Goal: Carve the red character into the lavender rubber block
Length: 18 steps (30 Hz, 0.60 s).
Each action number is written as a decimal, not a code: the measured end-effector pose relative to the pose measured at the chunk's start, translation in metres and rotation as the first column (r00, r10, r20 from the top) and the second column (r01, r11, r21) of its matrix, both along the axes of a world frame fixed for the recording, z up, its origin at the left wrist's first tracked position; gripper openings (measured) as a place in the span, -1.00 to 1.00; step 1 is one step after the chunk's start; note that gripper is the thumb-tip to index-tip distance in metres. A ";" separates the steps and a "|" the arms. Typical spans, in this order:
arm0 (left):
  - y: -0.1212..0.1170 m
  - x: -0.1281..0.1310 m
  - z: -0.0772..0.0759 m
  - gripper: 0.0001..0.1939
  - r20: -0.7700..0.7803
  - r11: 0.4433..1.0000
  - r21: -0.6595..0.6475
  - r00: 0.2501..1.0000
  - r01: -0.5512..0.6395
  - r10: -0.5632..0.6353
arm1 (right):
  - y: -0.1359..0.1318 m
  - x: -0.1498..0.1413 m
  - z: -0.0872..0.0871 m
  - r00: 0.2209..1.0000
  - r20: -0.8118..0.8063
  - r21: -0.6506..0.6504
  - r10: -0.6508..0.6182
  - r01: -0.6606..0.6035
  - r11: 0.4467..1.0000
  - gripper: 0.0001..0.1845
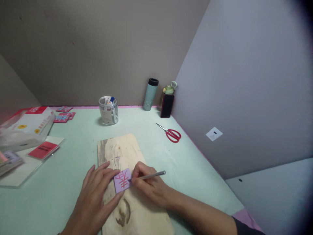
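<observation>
A small lilac paper square (122,180) printed with a red character lies on a wooden board (127,153). My left hand (94,195) lies flat on the board, fingers spread, its fingertips pressing the paper's left edge. My right hand (146,186) is closed in a pen grip round a thin silver craft knife (153,175), whose tip touches the paper's right edge.
Red scissors (172,133) lie to the right on the pale green table (73,156). A clear jar of pens (108,111), a teal flask (151,94), a green bottle (169,88) and a black phone (167,106) stand at the back. Paper packs (26,125) and red cards (44,149) sit left.
</observation>
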<state>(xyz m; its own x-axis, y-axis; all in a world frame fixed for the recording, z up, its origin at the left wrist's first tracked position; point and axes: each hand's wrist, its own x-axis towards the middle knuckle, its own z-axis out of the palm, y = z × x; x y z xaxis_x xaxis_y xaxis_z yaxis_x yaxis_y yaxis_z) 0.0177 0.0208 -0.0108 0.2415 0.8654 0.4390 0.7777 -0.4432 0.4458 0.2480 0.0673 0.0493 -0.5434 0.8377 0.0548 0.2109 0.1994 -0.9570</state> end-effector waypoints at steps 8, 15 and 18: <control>0.002 0.000 -0.001 -0.57 -0.018 1.000 0.011 1.000 -0.002 0.002 | 0.002 0.001 -0.002 1.000 -0.006 0.028 0.017 -0.017 0.999 -0.86; 0.000 -0.001 -0.002 -0.57 -0.022 1.000 0.015 1.000 -0.007 0.007 | 0.002 0.001 -0.002 1.000 -0.011 0.016 0.024 -0.023 1.000 -0.86; -0.001 -0.001 -0.001 -0.57 -0.025 1.000 0.001 1.000 -0.004 0.004 | 0.002 0.001 -0.002 0.999 -0.011 0.019 0.032 -0.032 0.999 -0.85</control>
